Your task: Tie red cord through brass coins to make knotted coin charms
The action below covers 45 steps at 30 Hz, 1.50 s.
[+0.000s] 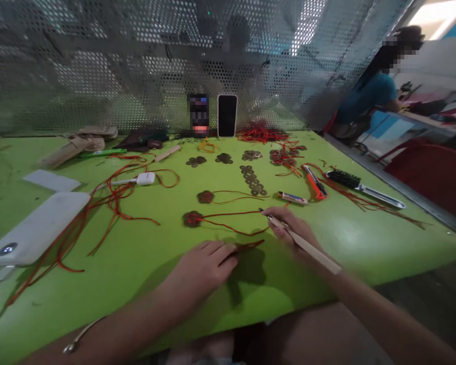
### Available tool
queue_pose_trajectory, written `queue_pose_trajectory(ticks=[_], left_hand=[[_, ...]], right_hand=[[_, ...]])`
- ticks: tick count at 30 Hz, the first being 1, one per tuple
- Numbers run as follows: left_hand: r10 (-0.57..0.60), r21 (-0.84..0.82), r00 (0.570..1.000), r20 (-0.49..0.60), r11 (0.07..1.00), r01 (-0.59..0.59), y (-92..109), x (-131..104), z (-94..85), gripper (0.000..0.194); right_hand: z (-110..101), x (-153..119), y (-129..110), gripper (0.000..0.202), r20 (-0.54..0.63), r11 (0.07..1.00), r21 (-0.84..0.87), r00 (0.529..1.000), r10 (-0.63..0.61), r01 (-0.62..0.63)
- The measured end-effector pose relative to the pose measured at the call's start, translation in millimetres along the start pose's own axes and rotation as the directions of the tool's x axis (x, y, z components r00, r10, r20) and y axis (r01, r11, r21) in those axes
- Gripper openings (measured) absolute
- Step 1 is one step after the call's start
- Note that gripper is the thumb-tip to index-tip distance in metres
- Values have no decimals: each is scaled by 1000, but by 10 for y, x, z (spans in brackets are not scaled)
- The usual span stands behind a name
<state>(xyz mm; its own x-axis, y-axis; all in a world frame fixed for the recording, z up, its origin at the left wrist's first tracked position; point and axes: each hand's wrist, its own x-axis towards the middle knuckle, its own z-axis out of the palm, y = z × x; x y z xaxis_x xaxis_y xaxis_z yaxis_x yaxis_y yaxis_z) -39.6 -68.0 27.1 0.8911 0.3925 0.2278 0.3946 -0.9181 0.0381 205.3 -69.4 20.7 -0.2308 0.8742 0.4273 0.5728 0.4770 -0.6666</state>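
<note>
From my remote seat I see the left hand (205, 266) lying palm down on the bright green table (365, 238), fingers flat and closed together, pinning the near end of a thin red cord (247, 247) against the surface. The right hand (291, 228) is closed around a slim pale wooden stick with a dark tip (307, 246), held like a pen, its point just beside the cord that runs from a small dark knotted coin cluster (192, 218). A second finished-looking coin cluster (205, 196) with its own red tail sits just beyond it. I judge the work to be partway: two clusters appear tied, while much stock lies unused, namely a long row of loose bronze coins (253, 180) and several small coin piles (224, 158) farther back, and a heap of spare red cord (262, 134) by the perforated metal screen (99, 76). To the right lie an orange utility knife (314, 182), a small lighter-shaped tube (292, 198) and a black-bristled brush with a metal handle (365, 188). To the left, loose red strands (114, 197) cross a white rounded device (34, 228), and a small white charger (145, 178) lies near. Two phones (227, 115) stand against the screen. Another person in a blue top (376, 94) sits well apart at far right.
</note>
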Motion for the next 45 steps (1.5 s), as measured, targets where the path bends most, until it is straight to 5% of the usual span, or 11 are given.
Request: queue_pose_trajectory(ticks=[6, 11, 23, 30, 45], left_hand=[[-16, -46, 1000, 20, 999, 16, -23, 3, -99, 34], [47, -57, 999, 15, 997, -46, 106, 119, -24, 36], [-14, 0, 1000, -8, 1000, 14, 193, 275, 80, 31], [-8, 64, 998, -56, 998, 12, 267, 285, 128, 27], [11, -24, 1000, -22, 1000, -12, 262, 290, 125, 28]], right_hand=[[-54, -43, 36, 13, 47, 963, 171, 978, 205, -210], [-126, -101, 24, 13, 47, 922, 271, 961, 274, -276], [-121, -172, -1, 14, 237, 853, 344, 915, 327, -393], [-151, -140, -8, 19, 199, 866, 237, 895, 400, -440], [-154, -127, 18, 22, 251, 933, 67, 911, 327, -353]])
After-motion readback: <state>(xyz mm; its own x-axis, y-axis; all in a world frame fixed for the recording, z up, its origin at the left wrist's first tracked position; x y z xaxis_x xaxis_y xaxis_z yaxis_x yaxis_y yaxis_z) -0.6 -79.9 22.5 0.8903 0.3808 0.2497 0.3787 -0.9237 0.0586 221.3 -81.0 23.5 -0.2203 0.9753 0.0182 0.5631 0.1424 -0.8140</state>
